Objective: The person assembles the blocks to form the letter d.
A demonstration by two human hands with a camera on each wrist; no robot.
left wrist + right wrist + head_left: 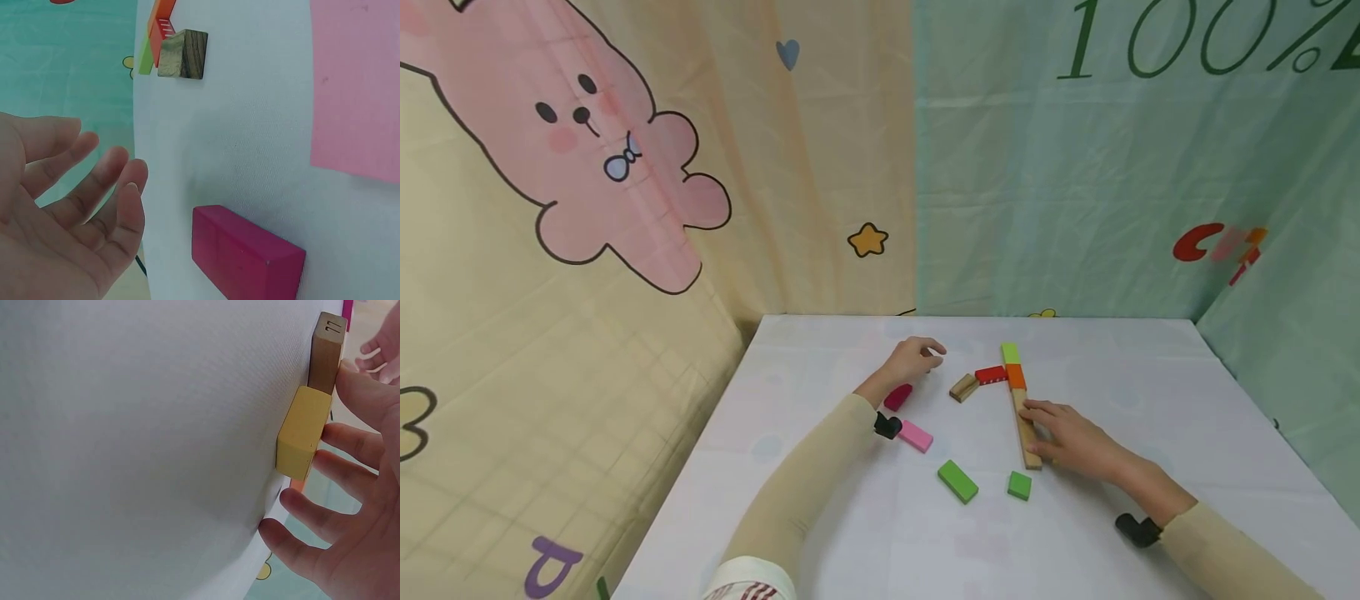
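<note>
My left hand [913, 358] hovers with loosely bent fingers and nothing in it, past a magenta block [244, 253] that shows below the wrist. My right hand [1078, 440] lies at the near part of a row of blocks. That row runs from a lime block [1011, 353] through an orange block [1017, 377] to a long wooden stretch [1026, 425]. In the right wrist view its thumb is at a wooden block [326, 356] and spread fingers are beside a yellow block [300, 434]. The hand mostly hides that yellow block in the head view.
A red block [991, 375] touches the row's left side, with a grained wooden block [964, 387] at its end. Nearer lie a pink block [916, 436], a long green block [958, 482] and a small green block [1019, 486]. Printed curtains stand behind the white table [850, 533].
</note>
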